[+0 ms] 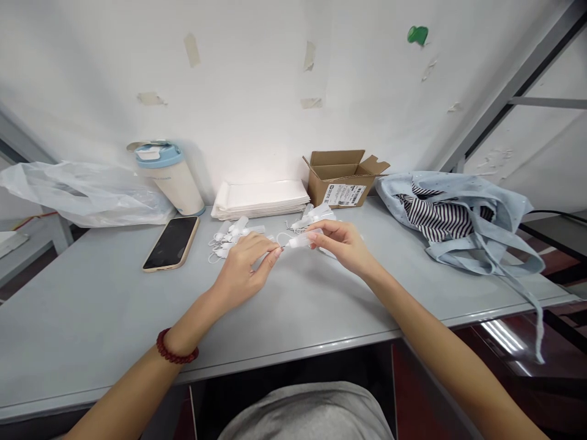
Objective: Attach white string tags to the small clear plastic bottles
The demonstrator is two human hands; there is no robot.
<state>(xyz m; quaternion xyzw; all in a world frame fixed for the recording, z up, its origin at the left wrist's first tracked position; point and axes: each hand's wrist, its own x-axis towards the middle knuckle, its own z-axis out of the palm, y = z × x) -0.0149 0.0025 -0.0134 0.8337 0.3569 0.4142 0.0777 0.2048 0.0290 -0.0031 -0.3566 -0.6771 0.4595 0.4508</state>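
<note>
Near the middle of the desk, my right hand (342, 244) pinches a small translucent needle-tip squeeze bottle (300, 241), held sideways above the surface with its tip to the left. My left hand (247, 263) is closed, thumb and forefinger pinched at the thin dark needle tip (282, 247). A thin white loop hangs at the bottle's neck. Behind my left hand lies a group of similar bottles (237, 227) with white caps and loops. Another group of bottles (316, 214) lies behind my right hand and is partly hidden by it.
A phone (172, 243), a tumbler (177, 180) and a plastic bag (92, 192) are on the left. Stacked white trays or envelopes (261, 197) and an open cardboard box (342, 180) stand by the wall. A light blue cloth bag (458, 214) rests on the right, its straps over the desk edge.
</note>
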